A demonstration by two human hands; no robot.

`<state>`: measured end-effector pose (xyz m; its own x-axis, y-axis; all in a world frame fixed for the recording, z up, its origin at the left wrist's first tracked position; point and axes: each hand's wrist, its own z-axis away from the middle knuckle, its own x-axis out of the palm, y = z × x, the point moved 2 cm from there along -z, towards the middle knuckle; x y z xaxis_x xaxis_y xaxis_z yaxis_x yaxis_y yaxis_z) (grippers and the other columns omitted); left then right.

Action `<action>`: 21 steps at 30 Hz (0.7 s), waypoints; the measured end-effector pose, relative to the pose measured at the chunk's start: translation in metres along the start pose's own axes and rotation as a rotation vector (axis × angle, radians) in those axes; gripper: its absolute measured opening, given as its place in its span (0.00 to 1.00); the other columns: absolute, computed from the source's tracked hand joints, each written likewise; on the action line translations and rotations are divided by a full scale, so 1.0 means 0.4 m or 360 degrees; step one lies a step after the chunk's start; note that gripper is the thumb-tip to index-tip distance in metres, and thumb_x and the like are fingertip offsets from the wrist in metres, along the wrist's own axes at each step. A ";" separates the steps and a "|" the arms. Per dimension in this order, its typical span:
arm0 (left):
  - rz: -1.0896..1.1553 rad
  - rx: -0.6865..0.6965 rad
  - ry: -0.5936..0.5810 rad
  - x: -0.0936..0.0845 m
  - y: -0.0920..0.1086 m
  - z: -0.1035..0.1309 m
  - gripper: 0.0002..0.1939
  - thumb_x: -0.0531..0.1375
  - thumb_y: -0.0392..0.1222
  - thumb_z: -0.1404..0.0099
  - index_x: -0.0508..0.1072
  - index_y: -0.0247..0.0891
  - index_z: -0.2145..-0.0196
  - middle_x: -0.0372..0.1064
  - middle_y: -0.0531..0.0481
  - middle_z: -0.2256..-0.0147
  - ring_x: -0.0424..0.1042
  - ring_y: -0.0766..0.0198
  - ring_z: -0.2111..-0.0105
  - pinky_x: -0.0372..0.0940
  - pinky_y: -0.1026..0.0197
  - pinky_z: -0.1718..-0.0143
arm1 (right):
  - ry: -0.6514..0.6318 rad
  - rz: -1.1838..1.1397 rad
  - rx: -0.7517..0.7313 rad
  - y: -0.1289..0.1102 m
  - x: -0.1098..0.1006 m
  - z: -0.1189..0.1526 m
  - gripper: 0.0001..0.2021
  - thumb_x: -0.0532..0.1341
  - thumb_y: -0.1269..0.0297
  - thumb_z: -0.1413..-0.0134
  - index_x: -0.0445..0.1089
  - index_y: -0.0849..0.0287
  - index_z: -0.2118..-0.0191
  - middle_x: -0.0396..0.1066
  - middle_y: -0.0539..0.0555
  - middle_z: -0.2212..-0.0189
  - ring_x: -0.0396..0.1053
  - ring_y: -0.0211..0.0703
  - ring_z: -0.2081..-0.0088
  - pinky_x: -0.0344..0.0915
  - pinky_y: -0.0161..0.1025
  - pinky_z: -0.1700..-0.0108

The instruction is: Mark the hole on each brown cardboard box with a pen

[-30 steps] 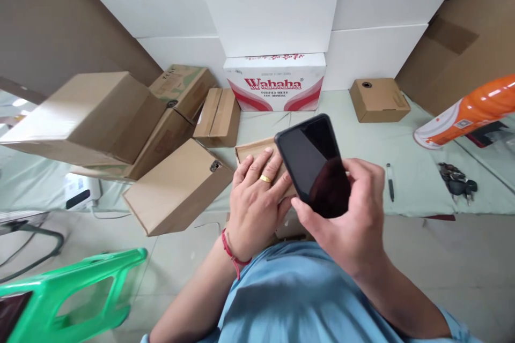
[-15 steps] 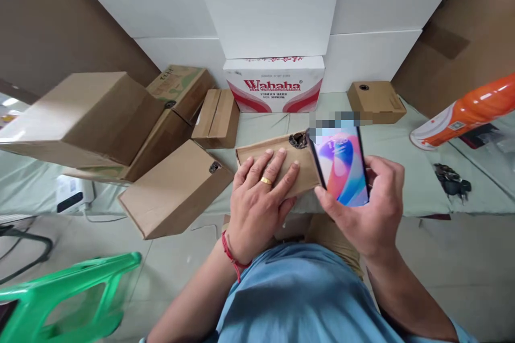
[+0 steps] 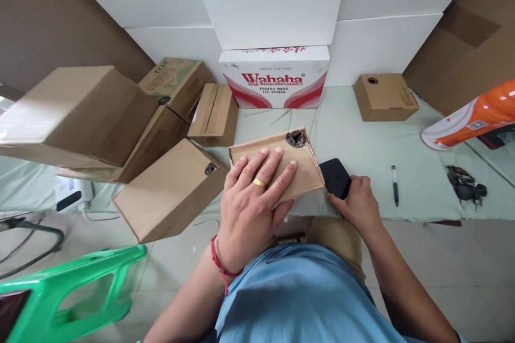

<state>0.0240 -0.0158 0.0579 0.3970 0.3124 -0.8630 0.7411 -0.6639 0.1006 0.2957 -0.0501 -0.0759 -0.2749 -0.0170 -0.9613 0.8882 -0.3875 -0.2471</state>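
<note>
My left hand [image 3: 257,187] lies flat with spread fingers on top of a small brown cardboard box [image 3: 308,166]. That box has a dark, ragged-edged hole [image 3: 295,138] near its far right corner. Just right of it, my right hand [image 3: 358,201] grips a smartphone [image 3: 336,177] by its near right edge. The phone is low by the tabletop, its dark face towards me. Whether it rests on the cloth I cannot tell. A pen [image 3: 395,186] lies to the right of my right hand.
Several cardboard boxes [image 3: 173,187] crowd the left side. A white and red Wahaha carton [image 3: 277,83] stands at the back, a small box [image 3: 385,97] back right. An orange bottle [image 3: 475,115] and keys [image 3: 466,185] are at right. A green stool [image 3: 80,284] stands lower left.
My right hand has lowered the phone towards the table and turned it, so its lit screen no longer shows. The pen has come into sight. My left hand stays on the box.
</note>
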 end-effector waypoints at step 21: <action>0.1721 -0.0745 0.0411 0.164 -0.065 0.045 0.27 0.62 0.57 0.22 0.66 0.48 0.32 0.68 0.34 0.32 0.71 0.44 0.31 0.74 0.42 0.36 | 0.0352 -0.1211 -0.0600 -0.142 -0.039 -0.068 0.34 0.56 0.43 0.26 0.59 0.57 0.25 0.75 0.66 0.41 0.75 0.59 0.42 0.75 0.57 0.42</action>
<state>0.0211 0.0096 -0.0103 0.9906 -0.0907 -0.1023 0.0616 -0.3721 0.9261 0.2597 -0.0027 -0.0502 -0.7991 0.3166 -0.5110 0.5660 0.1100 -0.8170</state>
